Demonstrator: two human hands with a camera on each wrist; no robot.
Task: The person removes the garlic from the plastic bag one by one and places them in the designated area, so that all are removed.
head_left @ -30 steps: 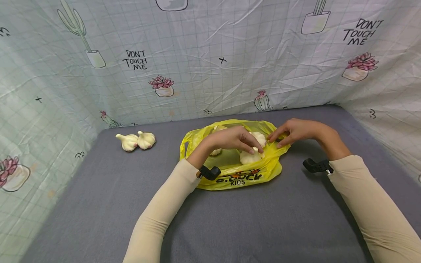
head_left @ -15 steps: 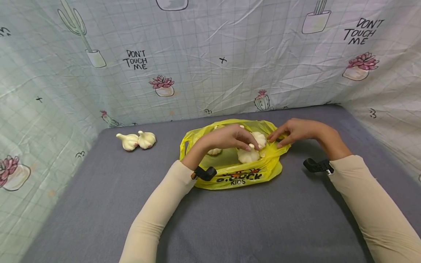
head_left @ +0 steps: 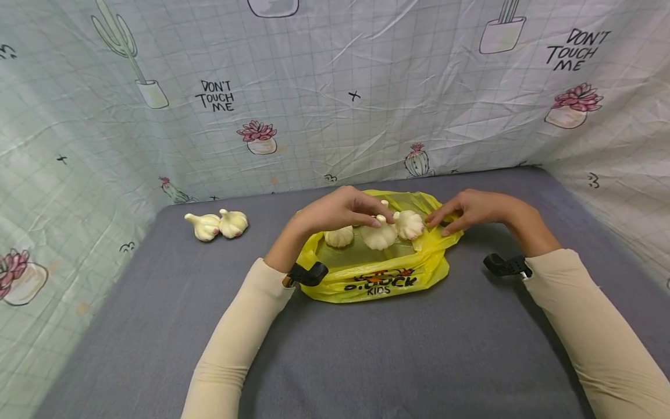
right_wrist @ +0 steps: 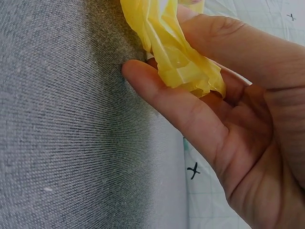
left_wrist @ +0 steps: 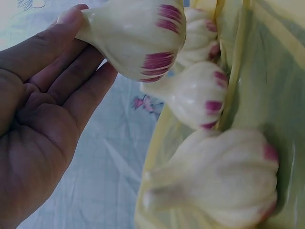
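My left hand (head_left: 342,208) pinches a garlic bulb (head_left: 379,235) by its stem over the opening of a yellow plastic bag (head_left: 387,285). In the left wrist view the held garlic bulb (left_wrist: 138,38) shows purple streaks, with thumb and fingers at its stem. Other bulbs lie in the bag: a garlic bulb (head_left: 339,237) to the left and another garlic bulb (head_left: 410,225) to the right; one behind is mostly hidden. My right hand (head_left: 473,208) holds the bag's right edge, where crumpled yellow plastic (right_wrist: 178,62) lies between thumb and fingers in the right wrist view.
Two more garlic bulbs (head_left: 232,223) lie side by side on the grey tabletop (head_left: 366,361), toward the back left. A cactus-print curtain (head_left: 314,87) hangs behind the table and along its sides.
My left hand has moved left and slightly back, carrying the garlic bulb from the right part of the bag toward its middle. My right hand stays at the bag's edge.
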